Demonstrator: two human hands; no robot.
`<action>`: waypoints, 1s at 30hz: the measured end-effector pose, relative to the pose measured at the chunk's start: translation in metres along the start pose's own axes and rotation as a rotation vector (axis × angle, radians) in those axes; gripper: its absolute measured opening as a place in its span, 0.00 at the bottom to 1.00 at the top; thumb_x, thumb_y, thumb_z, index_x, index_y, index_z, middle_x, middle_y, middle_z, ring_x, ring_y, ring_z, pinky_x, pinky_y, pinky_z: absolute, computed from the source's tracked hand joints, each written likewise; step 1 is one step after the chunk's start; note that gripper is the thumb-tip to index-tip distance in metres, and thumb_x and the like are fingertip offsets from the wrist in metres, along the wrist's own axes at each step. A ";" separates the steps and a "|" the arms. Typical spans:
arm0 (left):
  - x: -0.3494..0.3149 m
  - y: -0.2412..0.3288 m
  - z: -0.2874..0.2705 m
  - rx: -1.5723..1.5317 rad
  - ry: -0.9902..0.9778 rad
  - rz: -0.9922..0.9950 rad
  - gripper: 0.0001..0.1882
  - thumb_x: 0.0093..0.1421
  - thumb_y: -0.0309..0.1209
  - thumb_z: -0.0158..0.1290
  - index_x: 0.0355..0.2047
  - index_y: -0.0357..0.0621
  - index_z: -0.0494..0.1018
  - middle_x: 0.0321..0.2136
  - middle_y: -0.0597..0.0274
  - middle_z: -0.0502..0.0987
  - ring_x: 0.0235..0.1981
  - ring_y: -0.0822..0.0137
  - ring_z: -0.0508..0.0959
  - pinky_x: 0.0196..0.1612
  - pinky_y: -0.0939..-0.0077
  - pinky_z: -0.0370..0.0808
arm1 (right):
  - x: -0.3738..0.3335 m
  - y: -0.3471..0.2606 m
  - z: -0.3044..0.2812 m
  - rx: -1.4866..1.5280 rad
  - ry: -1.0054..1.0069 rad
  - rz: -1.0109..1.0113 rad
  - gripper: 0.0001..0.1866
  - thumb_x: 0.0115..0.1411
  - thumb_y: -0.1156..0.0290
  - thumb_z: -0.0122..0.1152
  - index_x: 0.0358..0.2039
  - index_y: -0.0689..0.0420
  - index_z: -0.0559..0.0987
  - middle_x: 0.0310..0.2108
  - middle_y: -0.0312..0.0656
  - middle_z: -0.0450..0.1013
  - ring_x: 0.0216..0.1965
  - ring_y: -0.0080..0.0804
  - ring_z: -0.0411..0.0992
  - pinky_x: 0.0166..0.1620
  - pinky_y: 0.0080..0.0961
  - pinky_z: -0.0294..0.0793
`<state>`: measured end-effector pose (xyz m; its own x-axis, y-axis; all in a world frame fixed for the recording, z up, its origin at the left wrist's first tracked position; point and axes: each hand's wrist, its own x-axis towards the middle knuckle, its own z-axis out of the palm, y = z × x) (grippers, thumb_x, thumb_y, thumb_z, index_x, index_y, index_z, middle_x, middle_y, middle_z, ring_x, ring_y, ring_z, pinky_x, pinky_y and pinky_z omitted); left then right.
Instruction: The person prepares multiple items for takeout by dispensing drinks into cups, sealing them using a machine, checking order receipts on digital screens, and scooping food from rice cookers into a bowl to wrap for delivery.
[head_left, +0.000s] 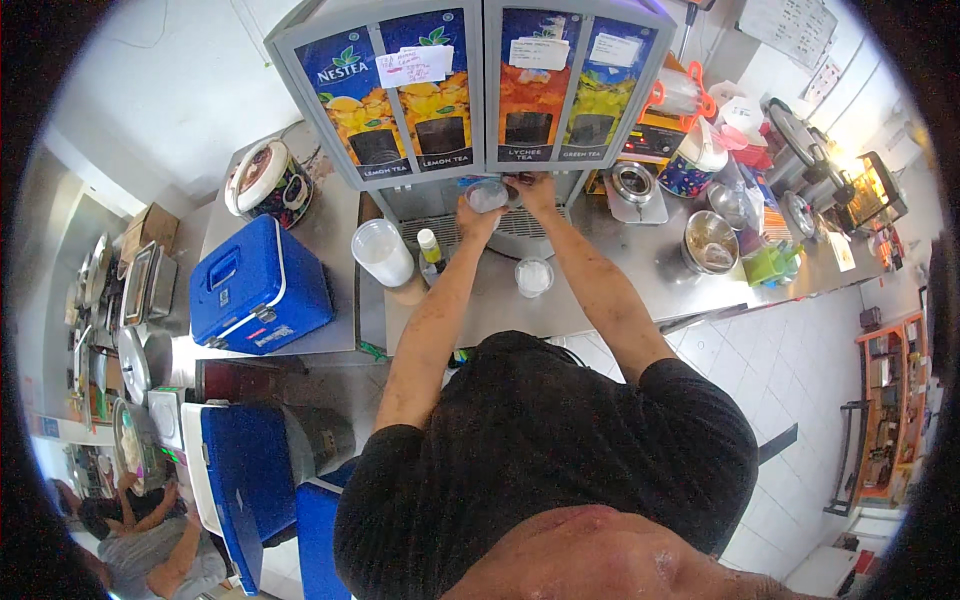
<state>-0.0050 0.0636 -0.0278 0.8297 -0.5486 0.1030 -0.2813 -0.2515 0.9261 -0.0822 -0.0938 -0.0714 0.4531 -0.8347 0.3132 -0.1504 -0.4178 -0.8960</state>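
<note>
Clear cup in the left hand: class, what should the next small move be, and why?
Probably steady the cup level at the dispenser: the left hand holds it by the machine's lower front, and the right hand is beside it at the panel's bottom edge.

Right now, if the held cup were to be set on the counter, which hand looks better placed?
Left, most likely. The left hand grips the cup, while the right hand is at the lower edge of the dispenser, its fingers partly hidden.
</note>
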 end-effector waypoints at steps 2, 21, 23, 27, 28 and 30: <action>0.003 -0.010 -0.002 -0.001 -0.045 -0.038 0.52 0.31 0.43 0.78 0.57 0.40 0.66 0.50 0.50 0.77 0.52 0.53 0.77 0.55 0.61 0.73 | -0.003 -0.011 -0.003 0.023 -0.068 0.006 0.24 0.49 0.63 0.76 0.42 0.63 0.79 0.37 0.47 0.81 0.40 0.38 0.79 0.43 0.31 0.78; 0.001 -0.029 -0.008 -0.044 -0.107 0.150 0.46 0.34 0.37 0.78 0.53 0.38 0.68 0.46 0.53 0.77 0.48 0.56 0.78 0.52 0.63 0.76 | -0.017 -0.112 -0.070 -0.820 -0.284 -0.844 0.21 0.54 0.63 0.64 0.51 0.39 0.77 0.48 0.30 0.72 0.53 0.28 0.68 0.56 0.39 0.61; -0.007 -0.014 -0.003 -0.187 -0.192 0.121 0.43 0.35 0.36 0.78 0.51 0.38 0.69 0.46 0.54 0.77 0.47 0.57 0.79 0.51 0.64 0.76 | -0.018 -0.108 -0.077 -0.880 -0.289 -0.838 0.21 0.54 0.64 0.64 0.51 0.38 0.77 0.48 0.29 0.71 0.53 0.27 0.67 0.55 0.39 0.60; -0.011 -0.008 -0.008 -0.139 -0.220 0.115 0.41 0.36 0.34 0.77 0.49 0.39 0.69 0.46 0.56 0.78 0.47 0.59 0.79 0.51 0.65 0.76 | -0.023 -0.113 -0.081 -0.899 -0.251 -0.911 0.19 0.56 0.66 0.63 0.50 0.38 0.78 0.49 0.29 0.71 0.53 0.27 0.67 0.56 0.41 0.60; -0.015 -0.005 -0.003 -0.235 -0.245 0.078 0.41 0.36 0.34 0.77 0.49 0.39 0.69 0.46 0.56 0.78 0.47 0.59 0.79 0.51 0.65 0.76 | -0.023 -0.108 -0.086 -0.897 -0.229 -0.943 0.19 0.57 0.66 0.62 0.49 0.38 0.78 0.49 0.30 0.71 0.52 0.28 0.68 0.56 0.42 0.60; -0.014 -0.012 0.001 -0.349 -0.273 0.039 0.41 0.36 0.34 0.77 0.50 0.39 0.69 0.47 0.56 0.78 0.48 0.59 0.78 0.51 0.65 0.75 | -0.024 -0.102 -0.086 -0.843 -0.178 -0.893 0.20 0.56 0.65 0.64 0.51 0.38 0.77 0.48 0.32 0.72 0.51 0.30 0.70 0.56 0.44 0.60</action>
<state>-0.0135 0.0732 -0.0408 0.6509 -0.7544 0.0844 -0.0919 0.0321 0.9952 -0.1536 -0.0619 0.0393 0.7906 -0.1065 0.6031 -0.2157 -0.9701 0.1115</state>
